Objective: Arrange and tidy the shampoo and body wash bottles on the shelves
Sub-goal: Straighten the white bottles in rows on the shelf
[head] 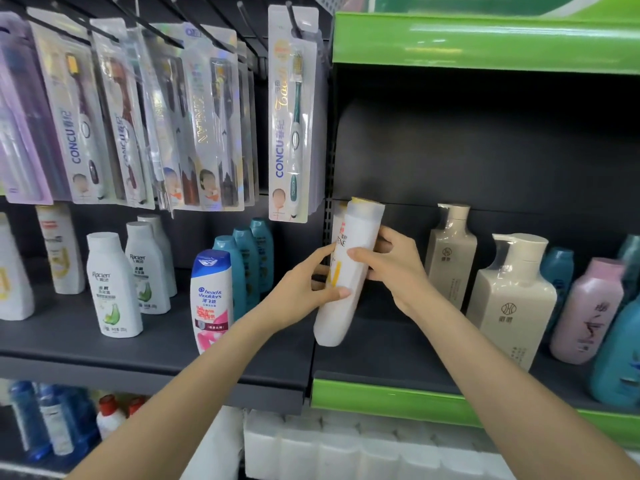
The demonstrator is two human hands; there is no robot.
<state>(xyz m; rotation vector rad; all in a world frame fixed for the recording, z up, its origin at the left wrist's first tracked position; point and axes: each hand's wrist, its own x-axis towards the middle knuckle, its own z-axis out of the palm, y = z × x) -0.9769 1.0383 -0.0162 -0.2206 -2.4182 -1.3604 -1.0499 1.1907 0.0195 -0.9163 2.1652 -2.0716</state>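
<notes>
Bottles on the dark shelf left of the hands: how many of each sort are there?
White bottles with green labels: 3
Teal bottles: 3
White bottle with blue cap: 1
White bottles with gold labels: 2
Total: 9

This is a shop's toiletries aisle. Packaged toothbrushes [292, 112] hang on display hooks, and rows of shampoo bottles [210, 299] stand on dark metal shelves [104, 344] with green price-strip edges [398, 396].

Bright overhead light, glare on green shelf trim [485, 43], dark recess below, wide-angle bowing, soft edges.
</notes>
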